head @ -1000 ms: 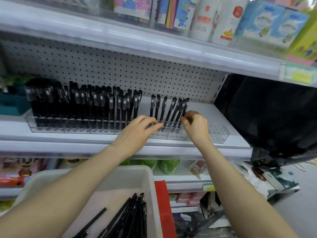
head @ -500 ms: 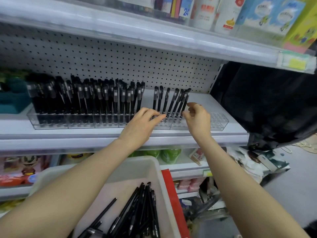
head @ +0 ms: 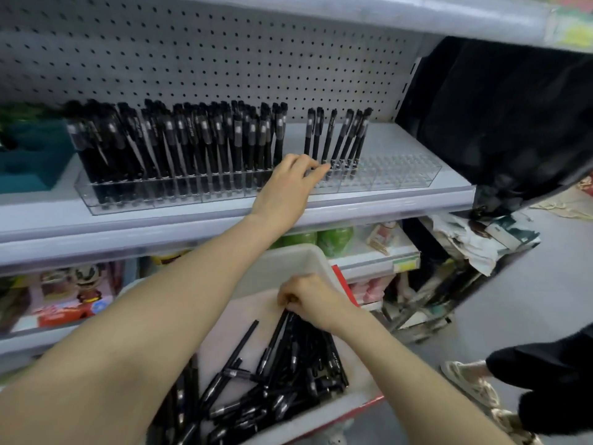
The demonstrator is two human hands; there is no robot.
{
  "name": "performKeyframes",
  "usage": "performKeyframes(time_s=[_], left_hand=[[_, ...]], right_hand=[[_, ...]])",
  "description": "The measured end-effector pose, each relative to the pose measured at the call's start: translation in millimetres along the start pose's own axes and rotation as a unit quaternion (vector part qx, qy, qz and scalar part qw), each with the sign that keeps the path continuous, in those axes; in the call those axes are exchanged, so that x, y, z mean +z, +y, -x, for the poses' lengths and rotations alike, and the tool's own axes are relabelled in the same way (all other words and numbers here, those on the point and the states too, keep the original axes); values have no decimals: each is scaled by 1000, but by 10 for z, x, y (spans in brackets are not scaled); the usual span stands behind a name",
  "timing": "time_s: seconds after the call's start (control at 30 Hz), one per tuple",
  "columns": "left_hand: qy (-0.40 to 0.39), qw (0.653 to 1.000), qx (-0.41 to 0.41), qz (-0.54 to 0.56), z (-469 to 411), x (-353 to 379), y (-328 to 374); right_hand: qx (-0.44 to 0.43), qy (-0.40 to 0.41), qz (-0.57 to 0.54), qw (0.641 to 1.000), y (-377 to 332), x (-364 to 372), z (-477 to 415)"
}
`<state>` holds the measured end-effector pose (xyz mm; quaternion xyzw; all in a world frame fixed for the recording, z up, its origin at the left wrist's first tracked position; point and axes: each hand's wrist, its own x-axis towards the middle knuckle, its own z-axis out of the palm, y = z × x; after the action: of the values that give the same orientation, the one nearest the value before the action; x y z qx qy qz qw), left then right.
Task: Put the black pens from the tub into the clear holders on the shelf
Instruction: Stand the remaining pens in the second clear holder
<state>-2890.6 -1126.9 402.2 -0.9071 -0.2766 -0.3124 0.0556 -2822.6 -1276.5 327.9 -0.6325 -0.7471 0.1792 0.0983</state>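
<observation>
Pickup step: your right hand [head: 313,301] grip is curled on pens [head: 276,377] in the tub [head: 290,256]; left hand [head: 288,183], fingers straight, rests on the clear holder [head: 394,173]. Next: lift one, seat it in a free slot

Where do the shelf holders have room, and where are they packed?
Free: the right end of the clear plastic holder, past the few standing black pens. Packed: the dense pen rows between the left hand and the teal bin.

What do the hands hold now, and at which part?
The right hand grips pens in the tub by their upper ends; the left hand holds nothing.
</observation>
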Motion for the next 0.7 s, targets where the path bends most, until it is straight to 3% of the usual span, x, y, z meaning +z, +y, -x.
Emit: performKeyframes(time_s=[0.07, 0.33, 0.5, 0.57, 0.7], left_hand=[[1, 1000, 1, 3, 1, -5, 3], [-13, 1000, -9, 15, -2, -43, 29], [-13, 1000, -4, 9, 3, -43, 21], [-16, 1000, -3, 5, 1, -40, 19], [-15, 1000, -5, 6, 10, -31, 21]], right_hand=[[-5, -55, 15, 998, -30, 163, -3], [17, -134, 75, 988, -110, 281, -173], [-46, -121, 189, 973, -180, 280, -160], [-46, -87, 147, 984, -138, 208, -116], [-8, -25, -57, 998, -27, -158, -31]])
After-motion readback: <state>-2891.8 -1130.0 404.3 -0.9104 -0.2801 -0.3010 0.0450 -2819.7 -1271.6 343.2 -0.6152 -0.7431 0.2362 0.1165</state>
